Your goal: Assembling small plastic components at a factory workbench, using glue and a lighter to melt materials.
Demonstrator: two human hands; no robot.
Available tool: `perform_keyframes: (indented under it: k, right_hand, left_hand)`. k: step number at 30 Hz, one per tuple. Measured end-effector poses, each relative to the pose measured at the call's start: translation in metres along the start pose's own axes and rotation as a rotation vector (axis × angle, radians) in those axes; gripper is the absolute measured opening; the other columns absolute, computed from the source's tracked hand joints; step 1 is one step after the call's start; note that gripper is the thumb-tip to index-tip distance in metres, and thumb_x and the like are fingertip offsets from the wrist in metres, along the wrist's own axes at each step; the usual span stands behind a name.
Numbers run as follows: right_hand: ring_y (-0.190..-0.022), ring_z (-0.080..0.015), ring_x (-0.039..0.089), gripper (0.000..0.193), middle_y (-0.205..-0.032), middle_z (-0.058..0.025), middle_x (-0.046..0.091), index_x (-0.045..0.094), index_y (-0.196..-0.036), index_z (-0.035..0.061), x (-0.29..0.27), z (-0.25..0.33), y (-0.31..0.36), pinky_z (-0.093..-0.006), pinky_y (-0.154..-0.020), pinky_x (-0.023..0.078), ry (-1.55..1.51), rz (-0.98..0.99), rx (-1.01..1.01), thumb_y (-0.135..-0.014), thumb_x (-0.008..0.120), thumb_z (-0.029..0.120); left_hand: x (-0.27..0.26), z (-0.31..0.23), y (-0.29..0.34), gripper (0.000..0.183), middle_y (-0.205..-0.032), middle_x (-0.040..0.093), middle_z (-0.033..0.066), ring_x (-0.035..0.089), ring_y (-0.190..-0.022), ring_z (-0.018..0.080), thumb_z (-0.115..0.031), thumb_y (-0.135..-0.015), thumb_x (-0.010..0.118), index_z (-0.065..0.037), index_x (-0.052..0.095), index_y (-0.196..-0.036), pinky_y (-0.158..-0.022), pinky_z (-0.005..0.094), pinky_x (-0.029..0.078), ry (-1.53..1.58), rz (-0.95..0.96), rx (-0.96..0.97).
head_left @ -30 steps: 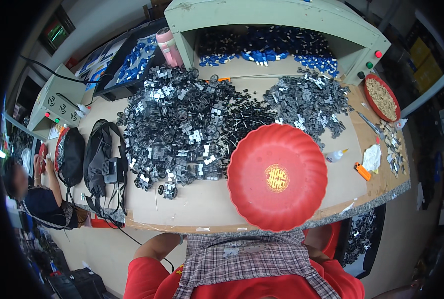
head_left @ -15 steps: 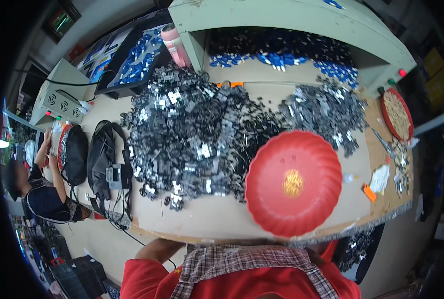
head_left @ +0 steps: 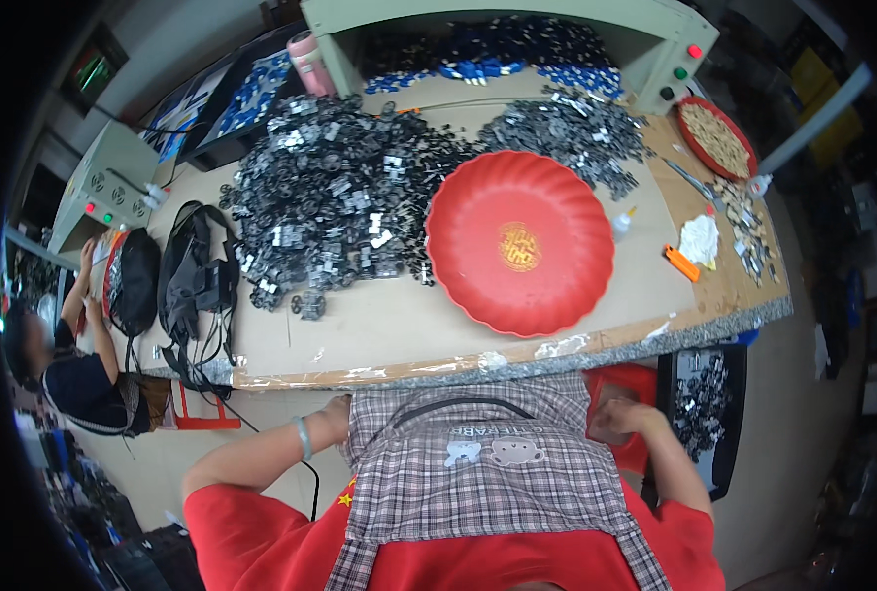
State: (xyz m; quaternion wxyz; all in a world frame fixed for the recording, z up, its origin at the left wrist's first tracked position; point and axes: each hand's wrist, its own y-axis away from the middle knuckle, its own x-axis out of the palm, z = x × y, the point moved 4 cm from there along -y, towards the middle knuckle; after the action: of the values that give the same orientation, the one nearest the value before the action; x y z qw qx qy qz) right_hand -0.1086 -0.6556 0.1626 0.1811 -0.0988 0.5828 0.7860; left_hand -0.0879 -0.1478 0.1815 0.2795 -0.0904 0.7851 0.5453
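My left hand [head_left: 336,418] is down at the left side of my checked apron [head_left: 498,492], its fingers hidden against the cloth. On the other side, my right hand [head_left: 626,418] reaches down to a red plastic stool [head_left: 628,379], fingers curled at its edge. Both hands are below the table's front edge. Above them on the table lies a red scalloped plastic basin [head_left: 557,286] with a gold emblem in its middle. Left of it spreads a large heap of small black and metal parts [head_left: 325,197]; a smaller heap of grey parts [head_left: 567,128] lies behind it.
A black tray of dark parts [head_left: 700,404] sits below the table at right. A pale green machine [head_left: 517,12] stands at the back. Orange lighter [head_left: 682,262], tweezers [head_left: 695,182] and a red bowl [head_left: 716,138] lie at right. Black bags [head_left: 197,281] and another person [head_left: 84,384] are at left.
My view has tilted down toward my lap, so the table sits higher in the picture. My forearms and both hands have come into sight. The basin and heaps look unmoved on the table.
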Motion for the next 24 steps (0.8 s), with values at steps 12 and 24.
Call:
perform_keyframes:
  k: [12,24]
  right_hand:
    - [-0.058,-0.0189,0.061,0.035,-0.063,-0.0076,0.061,0.049,-0.109,0.0030,-0.165,0.112,0.086,-0.0325,-0.056,0.047,-0.515,-1.324,-0.174,-0.086,0.064,0.025]
    - [-0.052,-0.0305,0.057,0.065,-0.056,-0.0146,0.052,0.028,-0.142,0.0047,-0.176,0.133,0.061,-0.0398,-0.056,0.045,-0.666,-1.368,-0.376,-0.082,0.051,0.000]
  left_hand:
    - [-0.207,-0.112,0.068,0.014,-0.087,0.065,0.0184,0.063,-0.081,0.0343,-0.010,-0.083,0.059,-0.001,0.064,-0.092,-0.070,0.0371,0.051,0.169,-0.637,0.487]
    - [-0.227,-0.087,0.035,0.018,-0.080,0.066,0.0088,0.064,-0.075,0.0150,-0.004,-0.086,0.059,0.000,0.058,-0.103,-0.067,0.0266,0.050,0.784,-0.946,0.414]
